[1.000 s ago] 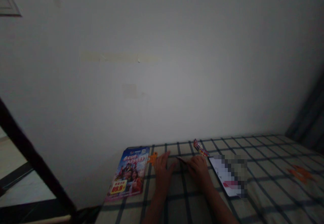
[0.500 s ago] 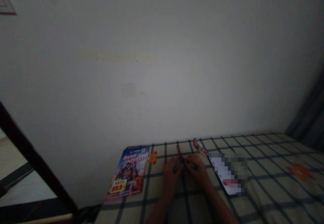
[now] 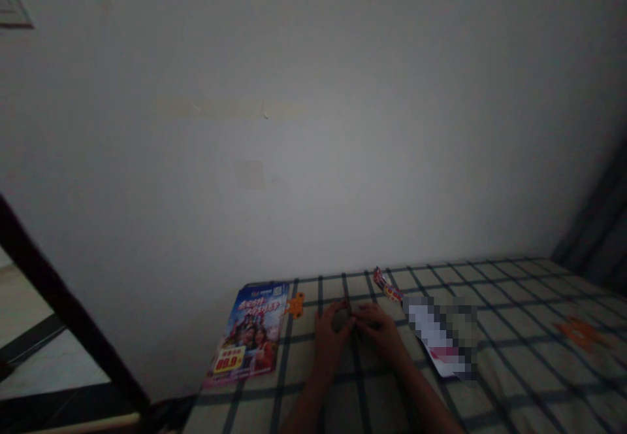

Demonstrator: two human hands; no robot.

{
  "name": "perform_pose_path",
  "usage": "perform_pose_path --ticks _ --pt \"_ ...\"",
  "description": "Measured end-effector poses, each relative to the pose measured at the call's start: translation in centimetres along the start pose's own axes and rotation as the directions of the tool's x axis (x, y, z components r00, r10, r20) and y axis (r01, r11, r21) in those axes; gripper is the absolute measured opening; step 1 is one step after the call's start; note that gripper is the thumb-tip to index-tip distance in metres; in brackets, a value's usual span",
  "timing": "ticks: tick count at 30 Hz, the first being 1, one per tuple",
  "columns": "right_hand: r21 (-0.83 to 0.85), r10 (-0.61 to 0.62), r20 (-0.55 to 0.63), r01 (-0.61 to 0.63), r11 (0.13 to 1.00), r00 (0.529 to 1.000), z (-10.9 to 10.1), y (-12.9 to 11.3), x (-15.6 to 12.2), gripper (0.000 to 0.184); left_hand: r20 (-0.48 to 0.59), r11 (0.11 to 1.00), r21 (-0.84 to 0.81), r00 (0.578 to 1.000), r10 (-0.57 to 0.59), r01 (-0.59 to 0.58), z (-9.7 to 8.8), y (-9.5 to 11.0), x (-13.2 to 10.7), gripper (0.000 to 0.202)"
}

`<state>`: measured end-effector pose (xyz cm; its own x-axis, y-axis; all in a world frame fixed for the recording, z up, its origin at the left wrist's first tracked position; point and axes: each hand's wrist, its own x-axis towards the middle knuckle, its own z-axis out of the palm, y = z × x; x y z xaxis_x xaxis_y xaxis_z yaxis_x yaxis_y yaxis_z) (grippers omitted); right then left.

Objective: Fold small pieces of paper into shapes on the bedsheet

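My left hand and my right hand meet over the checked cloth, fingertips close together. Both pinch a narrow reddish-dark paper strip, which is mostly hidden by the fingers. Only its far end shows beyond them. To the right of my right hand lies a folded printed paper strip. A stack of colourful flyers lies left of my left hand.
The checked cloth covers the surface up to the wall. A pixelated flat white item lies at the right. Orange bear-shaped figures mark the cloth near the flyers and at far right. A dark slanting bar stands at left.
The paper strip, which stuck up more between the fingers, now lies lower and shows less. My fingers have shifted slightly along it. The flyers and the printed strip stay put.
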<state>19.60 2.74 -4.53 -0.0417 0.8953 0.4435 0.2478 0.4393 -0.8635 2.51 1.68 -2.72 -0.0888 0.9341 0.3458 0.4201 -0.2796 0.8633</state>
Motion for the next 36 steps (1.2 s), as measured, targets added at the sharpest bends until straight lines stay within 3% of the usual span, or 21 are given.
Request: perform_pose_path --ticks 4,15,27,36 --pt "-0.008 -0.025 0.003 0.025 1.0 1.0 0.0 0.0 -0.1 0.039 0.016 0.998 -0.06 1.0 0.019 -0.018 -0.1 -0.1 0.1 0.035" --pt "-0.036 -0.077 -0.066 0.075 0.997 0.995 0.0 -0.3 -0.2 0.027 0.029 0.999 -0.005 0.999 0.043 -0.043 0.1 -0.5 0.1 0.038" --pt "-0.245 -0.112 -0.179 0.066 0.967 0.977 -0.5 -0.3 -0.4 0.025 0.038 0.995 0.036 0.995 0.095 -0.096 -0.1 -0.5 0.0 0.042" --pt "-0.247 -0.069 -0.115 0.039 0.968 0.991 -0.4 0.8 -0.4 0.029 0.105 0.997 0.008 0.992 0.072 -0.073 -0.6 -1.1 0.4 0.041"
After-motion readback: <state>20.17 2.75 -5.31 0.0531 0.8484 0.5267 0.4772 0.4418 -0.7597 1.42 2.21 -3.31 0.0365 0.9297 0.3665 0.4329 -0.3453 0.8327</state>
